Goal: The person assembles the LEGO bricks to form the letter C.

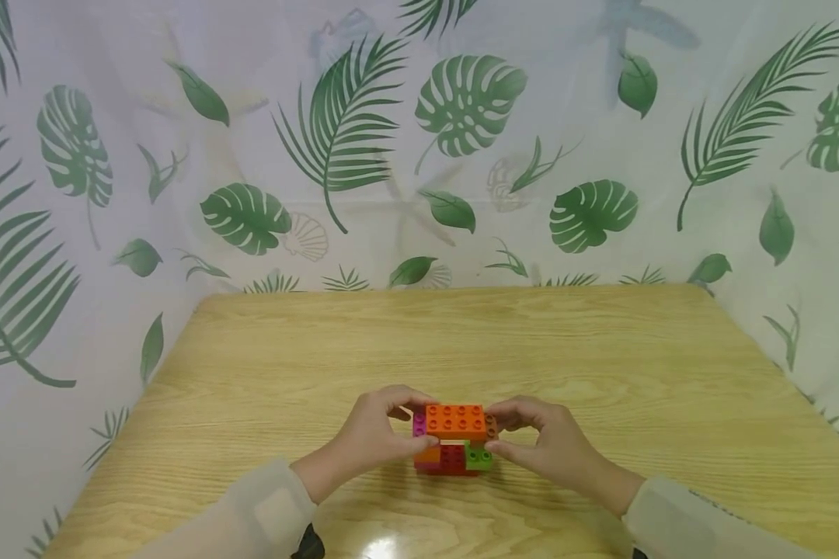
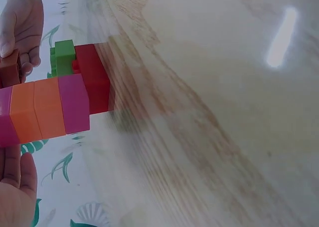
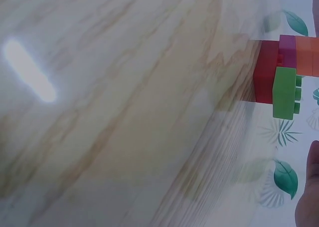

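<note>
A small toy-brick structure stands on the wooden table. Its base is a red brick (image 2: 92, 77), with a green brick (image 3: 284, 93) on one end and a stack of magenta and orange bricks (image 2: 49, 107) on the other. Across the top lies an orange brick (image 1: 454, 419), one end by a magenta brick (image 1: 419, 424), the other by a brown brick (image 1: 491, 426). My left hand (image 1: 384, 431) grips the stack's upper left end, thumb in front and fingers behind. With thumb and fingers, my right hand (image 1: 548, 442) pinches the brown brick, which sits above the green one with a gap between.
The wooden table (image 1: 287, 349) stretches out around the bricks. Behind it and at both sides hangs a white cloth (image 1: 377, 248) printed with green leaves. A bright light reflection shows on the tabletop near the front edge.
</note>
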### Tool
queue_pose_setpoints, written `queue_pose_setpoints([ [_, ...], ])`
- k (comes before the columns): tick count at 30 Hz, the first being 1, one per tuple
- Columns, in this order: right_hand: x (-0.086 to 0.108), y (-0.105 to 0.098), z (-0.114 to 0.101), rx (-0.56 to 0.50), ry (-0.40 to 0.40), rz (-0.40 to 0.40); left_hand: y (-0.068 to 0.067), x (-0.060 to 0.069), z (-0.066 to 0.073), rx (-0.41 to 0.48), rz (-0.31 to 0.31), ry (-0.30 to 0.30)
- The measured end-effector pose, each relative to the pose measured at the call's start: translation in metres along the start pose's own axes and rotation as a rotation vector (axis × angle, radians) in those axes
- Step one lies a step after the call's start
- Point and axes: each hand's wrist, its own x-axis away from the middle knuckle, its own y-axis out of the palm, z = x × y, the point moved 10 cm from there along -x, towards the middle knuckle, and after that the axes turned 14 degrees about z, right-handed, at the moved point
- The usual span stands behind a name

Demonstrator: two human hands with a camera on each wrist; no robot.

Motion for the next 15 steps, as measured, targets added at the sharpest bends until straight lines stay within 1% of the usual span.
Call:
queue_pose_setpoints([
  [4,0.000,0.001,0.001,0.003,0.005,-0.005,-0.001,0.002,-0.003,0.022,-0.005,-0.012],
  [6,-0.001,0.002,0.001,0.002,0.011,-0.008,-0.001,0.004,-0.006,0.019,-0.014,-0.024],
  [11,-0.001,0.003,0.001,-0.003,0.018,-0.013,-0.002,0.010,-0.018,0.000,-0.039,-0.087],
  [15,-0.002,0.004,0.001,-0.007,0.015,-0.018,-0.003,0.016,-0.028,-0.006,-0.046,-0.121],
])
